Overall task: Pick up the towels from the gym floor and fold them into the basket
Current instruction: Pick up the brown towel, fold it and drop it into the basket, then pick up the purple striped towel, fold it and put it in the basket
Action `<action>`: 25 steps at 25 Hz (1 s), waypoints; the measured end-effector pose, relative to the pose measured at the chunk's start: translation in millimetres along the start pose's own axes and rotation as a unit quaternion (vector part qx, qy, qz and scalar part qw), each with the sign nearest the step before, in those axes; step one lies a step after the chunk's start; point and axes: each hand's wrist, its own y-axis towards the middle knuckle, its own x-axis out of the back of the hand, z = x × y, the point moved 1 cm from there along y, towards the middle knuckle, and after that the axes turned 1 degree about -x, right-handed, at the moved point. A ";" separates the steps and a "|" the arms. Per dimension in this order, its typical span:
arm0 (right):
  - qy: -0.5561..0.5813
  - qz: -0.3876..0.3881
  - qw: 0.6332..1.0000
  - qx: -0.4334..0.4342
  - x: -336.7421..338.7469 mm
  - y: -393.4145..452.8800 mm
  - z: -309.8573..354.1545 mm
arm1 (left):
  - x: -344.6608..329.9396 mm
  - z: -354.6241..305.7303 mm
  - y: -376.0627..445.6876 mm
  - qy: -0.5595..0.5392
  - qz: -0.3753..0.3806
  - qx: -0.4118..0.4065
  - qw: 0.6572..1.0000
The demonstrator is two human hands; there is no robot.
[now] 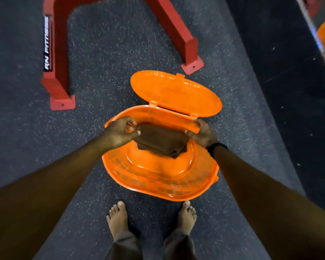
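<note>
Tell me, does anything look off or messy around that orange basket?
Nothing stands out. The orange basket sits upright on the gym floor with its lid hinged open. Left hand and right hand hold a neatly folded brown towel over it. Nothing is spilled or visibly damaged.

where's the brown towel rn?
Head view, centre: the folded brown towel is held between both hands over the open orange basket.

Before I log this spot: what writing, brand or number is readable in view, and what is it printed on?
"RN FITNESS": white letters on a black label running along the left leg of the red frame; the first letters are slightly blurred.
No readable text on the orange basket, its lid or the brown towel.
</note>
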 end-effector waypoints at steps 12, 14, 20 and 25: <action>0.008 -0.075 0.988 0.137 339.0 -251.3 219.7 | 201.2 -323.9 -200.9 0.019 -0.101 -0.130 0.986; 0.009 -0.110 0.979 0.170 394.9 -302.0 247.8 | 231.2 -379.8 -244.8 0.017 -0.130 -0.166 0.977; 0.010 -0.201 0.949 0.243 504.1 -434.5 295.0 | 283.2 -485.5 -354.6 0.036 -0.191 -0.242 0.951; -0.013 -0.272 0.927 0.257 546.8 -524.8 297.8 | 304.6 -536.7 -415.6 0.051 -0.195 -0.320 0.926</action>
